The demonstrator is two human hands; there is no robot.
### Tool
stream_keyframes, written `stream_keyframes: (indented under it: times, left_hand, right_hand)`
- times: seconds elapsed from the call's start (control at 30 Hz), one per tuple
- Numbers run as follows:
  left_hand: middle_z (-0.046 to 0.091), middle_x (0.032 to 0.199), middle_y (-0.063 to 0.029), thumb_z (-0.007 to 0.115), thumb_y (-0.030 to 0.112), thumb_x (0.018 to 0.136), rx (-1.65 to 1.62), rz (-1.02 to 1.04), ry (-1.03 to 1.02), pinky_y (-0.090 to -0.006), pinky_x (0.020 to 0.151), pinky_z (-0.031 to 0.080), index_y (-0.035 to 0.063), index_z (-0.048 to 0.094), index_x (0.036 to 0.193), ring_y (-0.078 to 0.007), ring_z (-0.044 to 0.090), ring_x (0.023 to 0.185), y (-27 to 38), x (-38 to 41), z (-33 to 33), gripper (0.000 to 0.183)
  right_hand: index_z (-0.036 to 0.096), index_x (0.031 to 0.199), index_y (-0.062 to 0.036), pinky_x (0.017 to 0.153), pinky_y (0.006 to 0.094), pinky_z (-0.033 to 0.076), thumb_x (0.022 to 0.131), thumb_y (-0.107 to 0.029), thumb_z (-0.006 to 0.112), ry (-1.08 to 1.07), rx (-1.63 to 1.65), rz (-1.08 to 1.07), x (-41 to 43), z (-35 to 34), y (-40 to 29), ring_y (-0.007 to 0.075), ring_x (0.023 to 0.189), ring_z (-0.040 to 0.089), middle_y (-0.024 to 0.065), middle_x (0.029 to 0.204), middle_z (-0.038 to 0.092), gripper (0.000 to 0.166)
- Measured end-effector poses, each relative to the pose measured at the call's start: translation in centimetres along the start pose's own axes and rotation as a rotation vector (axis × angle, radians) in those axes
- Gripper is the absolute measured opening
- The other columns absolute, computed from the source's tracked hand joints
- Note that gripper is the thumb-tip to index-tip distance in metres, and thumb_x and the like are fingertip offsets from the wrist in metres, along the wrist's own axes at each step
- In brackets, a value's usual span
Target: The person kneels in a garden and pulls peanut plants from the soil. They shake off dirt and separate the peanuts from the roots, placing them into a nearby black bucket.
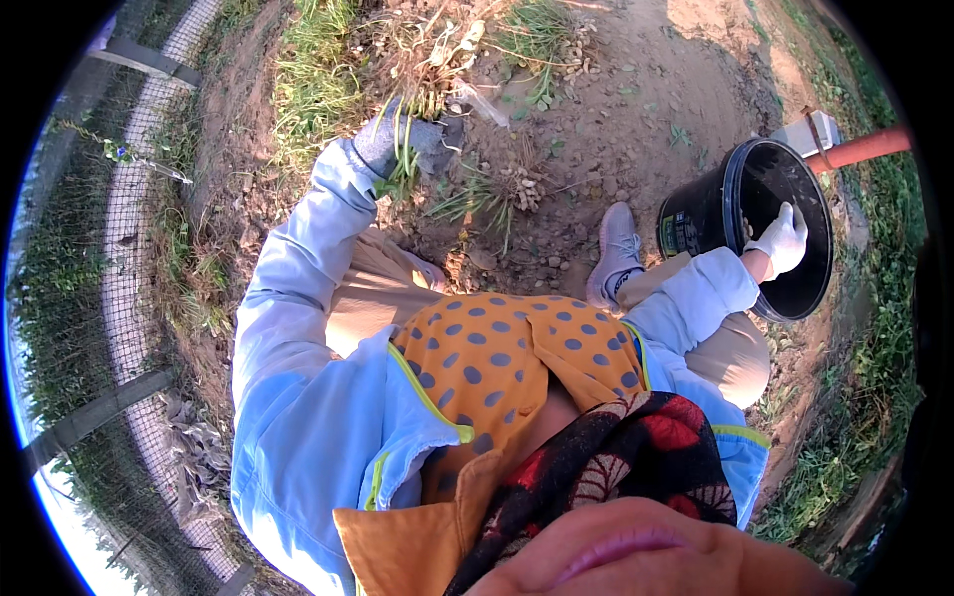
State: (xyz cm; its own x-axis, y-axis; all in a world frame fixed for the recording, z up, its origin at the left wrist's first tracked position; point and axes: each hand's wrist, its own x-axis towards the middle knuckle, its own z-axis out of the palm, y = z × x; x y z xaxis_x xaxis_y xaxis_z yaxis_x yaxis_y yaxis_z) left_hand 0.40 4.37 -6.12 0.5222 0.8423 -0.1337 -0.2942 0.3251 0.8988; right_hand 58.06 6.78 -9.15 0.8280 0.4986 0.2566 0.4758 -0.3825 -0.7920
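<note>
My left hand point(410, 141), in a grey glove, is shut on the green stems of an uprooted peanut plant point(436, 59), whose roots and pods point away from me. My right hand point(782, 242), in a whitish glove, is inside the mouth of a tilted black plastic bucket point(693, 205). Its fingers look partly bent, and whether anything is in them cannot be told. A few pale pods point(747, 227) show inside the bucket beside it. Between my feet and the left hand, a peanut plant with a cluster of pods point(525, 190) lies on the soil.
More pulled plants point(533, 33) with pods lie ahead, beside green grass point(317, 82). A clear plastic scrap point(483, 103) is near the held roots. My grey shoe point(618, 242) is left of the bucket. An orange-red pole point(861, 149) lies beyond the bucket; mesh netting point(130, 246) runs along the left.
</note>
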Motion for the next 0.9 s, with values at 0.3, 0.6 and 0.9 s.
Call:
stream_keyframes:
  times: [0.3, 0.6, 0.9]
  left_hand:
    - [0.052, 0.068, -0.0041, 0.075, 0.017, 0.076, -0.286, -0.105, -0.466, -0.0293, 0.042, 0.04, 0.0024, 0.052, 0.097, -0.0136, 0.05, 0.046, 2.8, 1.9, 4.7, 0.035]
    - [0.064, 0.087, -0.0163, 0.076, 0.022, 0.078, -0.044, 0.07, -0.29, -0.0402, 0.059, 0.052, -0.0019, 0.057, 0.111, -0.0283, 0.064, 0.069, -1.3, 1.7, 2.3, 0.045]
    - [0.059, 0.124, -0.0134, 0.074, 0.021, 0.082, 0.222, -0.199, 0.41, -0.03, 0.095, 0.047, -0.0081, 0.029, 0.145, -0.0183, 0.058, 0.111, -1.6, 0.1, -1.5, 0.083]
  right_hand:
    - [0.065, 0.115, 0.0021, 0.093, 0.0282, 0.045, 0.097, -0.028, 0.055, -1.246, 0.803, -0.478, -15.2, 1.2, -16.8, 0.0161, 0.102, 0.063, 0.0096, 0.109, 0.068, 0.036]
    - [0.062, 0.11, -0.0007, 0.069, 0.0263, 0.046, 0.092, -0.034, 0.065, -1.458, 1.022, -0.173, -28.5, 8.0, -20.9, 0.0099, 0.074, 0.053, 0.0008, 0.084, 0.062, 0.037]
    - [0.063, 0.087, -0.0006, 0.067, 0.0405, 0.047, 0.084, -0.045, 0.068, -1.014, 0.666, -0.185, -28.9, 10.6, -20.5, 0.031, 0.071, 0.063, 0.0176, 0.072, 0.062, 0.045]
